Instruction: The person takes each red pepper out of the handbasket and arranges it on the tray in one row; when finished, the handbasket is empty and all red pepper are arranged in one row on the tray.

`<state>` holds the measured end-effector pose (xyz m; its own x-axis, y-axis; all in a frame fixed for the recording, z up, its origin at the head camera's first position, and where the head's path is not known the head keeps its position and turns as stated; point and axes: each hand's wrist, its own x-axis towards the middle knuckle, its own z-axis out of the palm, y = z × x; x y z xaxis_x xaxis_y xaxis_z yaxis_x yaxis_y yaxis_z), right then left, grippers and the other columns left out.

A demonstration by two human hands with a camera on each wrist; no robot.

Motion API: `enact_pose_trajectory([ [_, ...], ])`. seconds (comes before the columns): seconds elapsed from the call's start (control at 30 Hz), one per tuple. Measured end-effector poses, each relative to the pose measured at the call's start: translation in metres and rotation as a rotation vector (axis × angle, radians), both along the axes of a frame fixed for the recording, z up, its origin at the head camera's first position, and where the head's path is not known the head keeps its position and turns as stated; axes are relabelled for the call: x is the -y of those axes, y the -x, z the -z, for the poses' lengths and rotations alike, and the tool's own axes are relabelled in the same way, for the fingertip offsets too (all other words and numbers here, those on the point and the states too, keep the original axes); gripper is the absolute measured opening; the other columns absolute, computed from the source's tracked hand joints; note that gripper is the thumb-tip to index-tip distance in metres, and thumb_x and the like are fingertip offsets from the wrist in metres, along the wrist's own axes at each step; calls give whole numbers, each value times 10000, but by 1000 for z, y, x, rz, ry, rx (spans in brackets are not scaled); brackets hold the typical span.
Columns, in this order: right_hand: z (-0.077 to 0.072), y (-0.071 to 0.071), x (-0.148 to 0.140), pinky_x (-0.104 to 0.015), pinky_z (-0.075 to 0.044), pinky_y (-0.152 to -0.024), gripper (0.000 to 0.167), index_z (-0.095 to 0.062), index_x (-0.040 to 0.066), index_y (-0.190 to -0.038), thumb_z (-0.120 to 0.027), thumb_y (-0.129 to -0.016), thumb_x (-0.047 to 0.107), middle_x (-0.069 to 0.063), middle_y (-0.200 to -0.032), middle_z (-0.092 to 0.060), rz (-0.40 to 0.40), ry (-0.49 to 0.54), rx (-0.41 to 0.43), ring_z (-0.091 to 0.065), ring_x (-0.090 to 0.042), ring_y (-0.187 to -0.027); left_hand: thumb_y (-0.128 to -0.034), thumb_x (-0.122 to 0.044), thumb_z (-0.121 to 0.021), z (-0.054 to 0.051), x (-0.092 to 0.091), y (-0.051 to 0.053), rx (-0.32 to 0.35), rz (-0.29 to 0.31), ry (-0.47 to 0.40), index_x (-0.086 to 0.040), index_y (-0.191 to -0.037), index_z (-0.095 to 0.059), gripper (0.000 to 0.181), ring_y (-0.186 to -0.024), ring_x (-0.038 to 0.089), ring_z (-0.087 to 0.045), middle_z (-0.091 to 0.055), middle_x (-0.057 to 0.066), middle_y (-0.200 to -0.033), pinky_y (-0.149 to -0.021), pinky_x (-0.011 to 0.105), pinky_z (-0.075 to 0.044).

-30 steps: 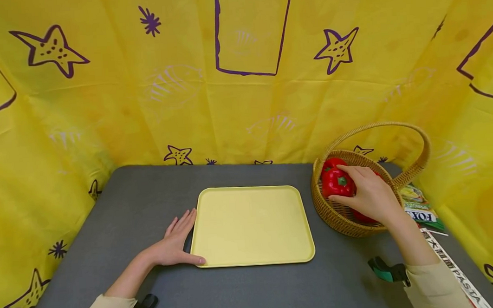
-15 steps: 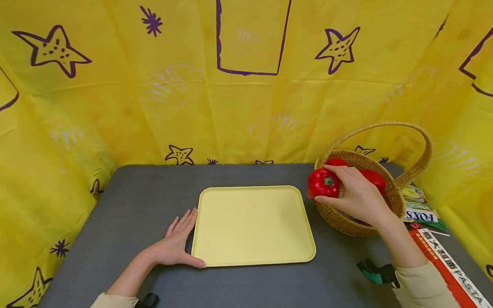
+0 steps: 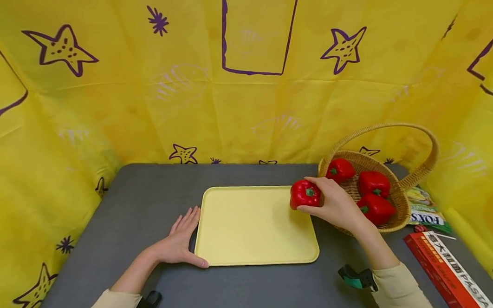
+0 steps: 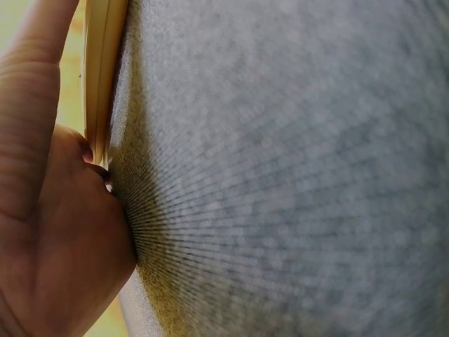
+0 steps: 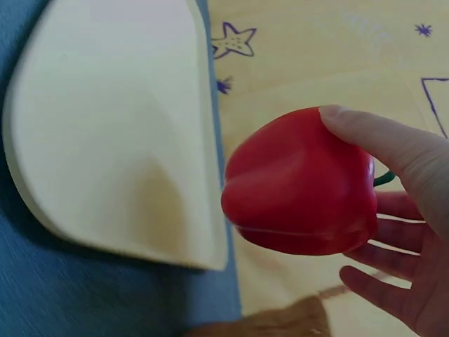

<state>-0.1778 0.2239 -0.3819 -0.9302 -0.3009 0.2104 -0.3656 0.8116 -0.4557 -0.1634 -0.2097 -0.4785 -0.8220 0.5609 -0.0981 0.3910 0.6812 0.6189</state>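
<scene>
A red bell pepper [image 3: 302, 194] with a green stem is pinched between the thumb and fingers of my right hand [image 3: 334, 204]. It hangs over the right edge of a pale yellow tray [image 3: 250, 233]; the right wrist view shows the bell pepper [image 5: 302, 186] raised above the tray [image 5: 105, 126]. My left hand [image 3: 180, 241] lies with spread, straight fingers against the tray's left edge, its thumb at the near left corner. At the right, a wicker basket [image 3: 394, 216] holds three more red bell peppers [image 3: 373, 183].
The basket's tall handle [image 3: 432, 158] arches up at the back right. Beside the basket lie a green FOX'S packet [image 3: 427, 214] and a red and white pasta box [image 3: 447, 269]. A yellow patterned cloth [image 3: 244, 103] hangs behind the grey table [image 3: 245, 291].
My right hand has lifted the bell pepper out of the basket and carried it left to the tray's edge. The left hand stays at the tray.
</scene>
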Motion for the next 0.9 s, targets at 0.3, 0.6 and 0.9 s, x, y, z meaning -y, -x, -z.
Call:
enact_pose_trajectory([
  [0.3, 25, 0, 25, -515, -503, -884, 776, -528, 74, -1364, -839, -747, 428, -128, -1237, -593, -1, 81, 25, -552, -322, -1113, -646, -610, -822, -1, 0, -1, 14, 0, 8, 25, -1539, 24, 1384, -1466, 394, 63, 46, 238, -1600, -1113, 585, 33],
  [0.6, 40, -1, 47, -480, -520, -871, 759, -542, 88, -1349, -856, -735, 404, -89, -1222, -590, -3, 206, 21, -566, -264, -1087, -646, -621, -816, -2, 0, 0, 16, 0, 27, 25, -1539, 28, 1388, -1467, 390, 61, 46, 232, -1602, -1116, 590, 25],
  [0.9, 47, -2, 66, -481, -520, -877, 762, -540, 81, -1350, -874, -721, 350, -70, -1274, -571, -5, 263, 46, -555, -262, -1109, -651, -613, -816, -2, 0, 0, 28, -2, 28, 31, -1535, 35, 1386, -1466, 391, 70, 60, 237, -1599, -1115, 590, 37],
])
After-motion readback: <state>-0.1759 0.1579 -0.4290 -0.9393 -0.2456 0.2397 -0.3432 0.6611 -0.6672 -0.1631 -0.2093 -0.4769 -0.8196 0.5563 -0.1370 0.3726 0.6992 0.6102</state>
